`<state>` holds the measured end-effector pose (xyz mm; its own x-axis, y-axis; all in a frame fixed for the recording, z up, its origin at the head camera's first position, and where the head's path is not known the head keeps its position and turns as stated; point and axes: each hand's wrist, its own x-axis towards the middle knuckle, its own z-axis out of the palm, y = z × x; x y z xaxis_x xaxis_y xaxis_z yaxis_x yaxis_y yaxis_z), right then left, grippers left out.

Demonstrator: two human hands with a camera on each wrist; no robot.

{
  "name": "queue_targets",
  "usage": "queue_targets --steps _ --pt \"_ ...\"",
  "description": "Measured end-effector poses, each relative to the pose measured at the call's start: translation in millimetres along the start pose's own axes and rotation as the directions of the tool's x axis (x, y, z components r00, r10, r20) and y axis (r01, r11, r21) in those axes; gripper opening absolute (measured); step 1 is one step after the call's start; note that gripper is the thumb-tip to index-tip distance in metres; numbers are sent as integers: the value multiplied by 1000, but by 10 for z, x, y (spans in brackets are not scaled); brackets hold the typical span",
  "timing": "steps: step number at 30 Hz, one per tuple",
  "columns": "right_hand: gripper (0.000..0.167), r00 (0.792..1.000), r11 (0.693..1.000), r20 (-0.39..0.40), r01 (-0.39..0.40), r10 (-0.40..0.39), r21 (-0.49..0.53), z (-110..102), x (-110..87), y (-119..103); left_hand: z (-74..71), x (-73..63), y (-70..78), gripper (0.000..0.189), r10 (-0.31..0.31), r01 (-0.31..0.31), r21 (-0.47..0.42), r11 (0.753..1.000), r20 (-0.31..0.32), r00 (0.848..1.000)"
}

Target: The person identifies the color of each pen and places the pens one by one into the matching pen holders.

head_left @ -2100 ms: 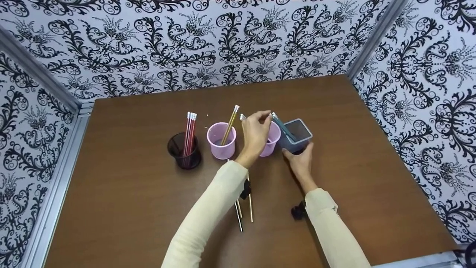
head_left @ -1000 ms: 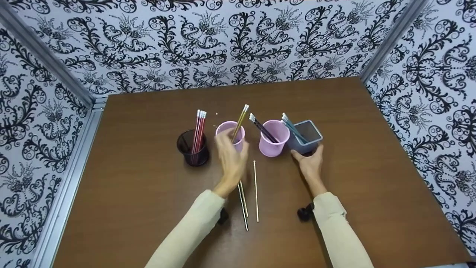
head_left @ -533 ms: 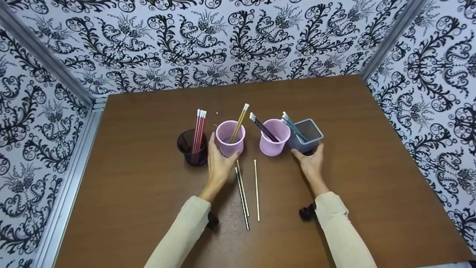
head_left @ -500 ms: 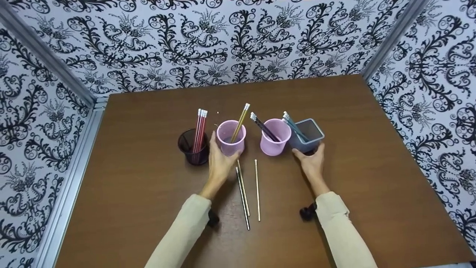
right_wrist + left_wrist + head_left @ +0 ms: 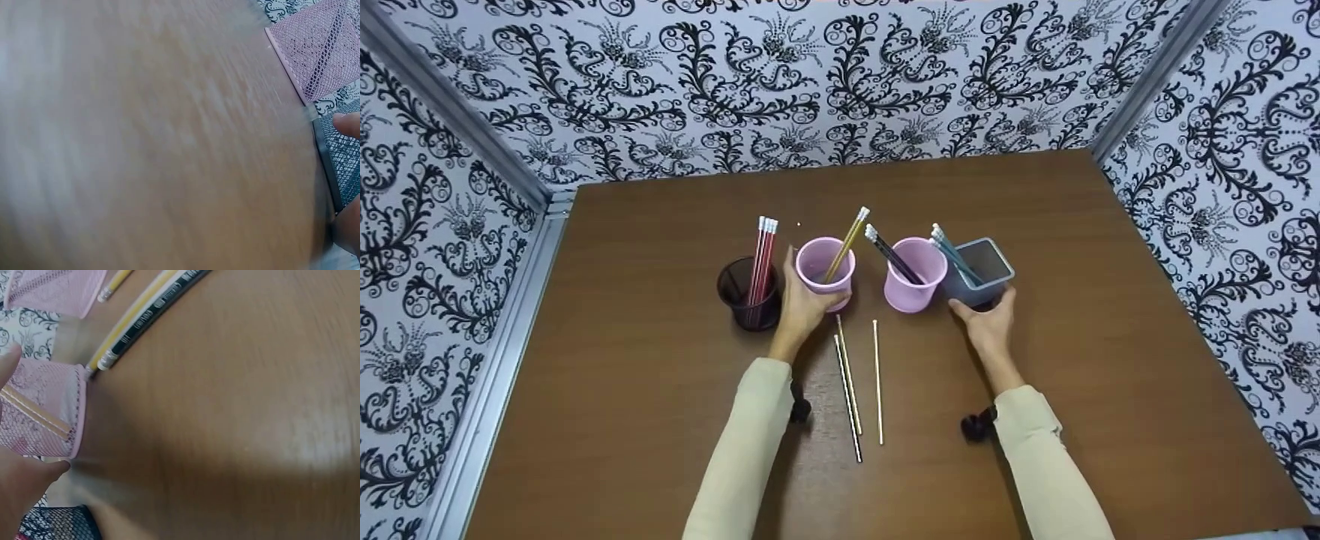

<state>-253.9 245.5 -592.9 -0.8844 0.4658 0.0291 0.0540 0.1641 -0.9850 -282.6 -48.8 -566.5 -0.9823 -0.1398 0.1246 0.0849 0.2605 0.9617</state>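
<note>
My left hand [image 5: 802, 304] holds the left pink mesh pencil cup [image 5: 810, 262], fingers along its left side and thumb across its front. Gold pencils [image 5: 847, 246] lean inside it. On the right, my right hand [image 5: 988, 322] grips the near end of a grey rectangular mesh pencil holder [image 5: 967, 294] between thumb and fingers; teal pencils [image 5: 955, 256] slant out of it. Between them stands a second pink cup [image 5: 906, 300] with black pencils [image 5: 891, 259]. The left wrist view shows the thumb [image 5: 53, 469] close to the held cup's base [image 5: 80, 416].
A black mesh cup [image 5: 754, 316] of red pencils [image 5: 761, 259] stands just left of my left hand. Three loose pencils lie in front of the cups: a black one [image 5: 847, 397], a yellow one [image 5: 849, 367] beside it and another yellow one [image 5: 878, 382] to the right.
My left hand has gone from above the second pink cup, where the black pencils now stand in view, leftward and down to the left pink cup. My right hand stays at the grey holder.
</note>
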Motion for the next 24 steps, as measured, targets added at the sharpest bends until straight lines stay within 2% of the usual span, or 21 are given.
queue_targets --steps 3,6,11,14,18,24 --pt "90 1000 999 11 -2 1 47 15 8 -9 -8 5 -40 113 38 -38 -26 999 11 999" --pt "90 1000 999 12 9 -9 40 14 10 -11 -19 12 -55 99 64 -64 0 998 20 998" --pt "90 999 990 49 6 1 -140 -43 -30 -14 -43 30 -61 91 75 -76 29 997 51 996" --pt "92 996 957 81 -11 37 -291 -94 -82 -60 -46 28 -67 91 56 -57 9 998 71 996" --pt "95 987 900 107 -65 123 -432 -144 -170 -190 -56 29 -57 91 24 -28 48 998 82 996" --pt "99 949 834 140 -171 282 -525 -151 -361 -453 -66 37 -29 91 -6 -4 108 994 92 996"
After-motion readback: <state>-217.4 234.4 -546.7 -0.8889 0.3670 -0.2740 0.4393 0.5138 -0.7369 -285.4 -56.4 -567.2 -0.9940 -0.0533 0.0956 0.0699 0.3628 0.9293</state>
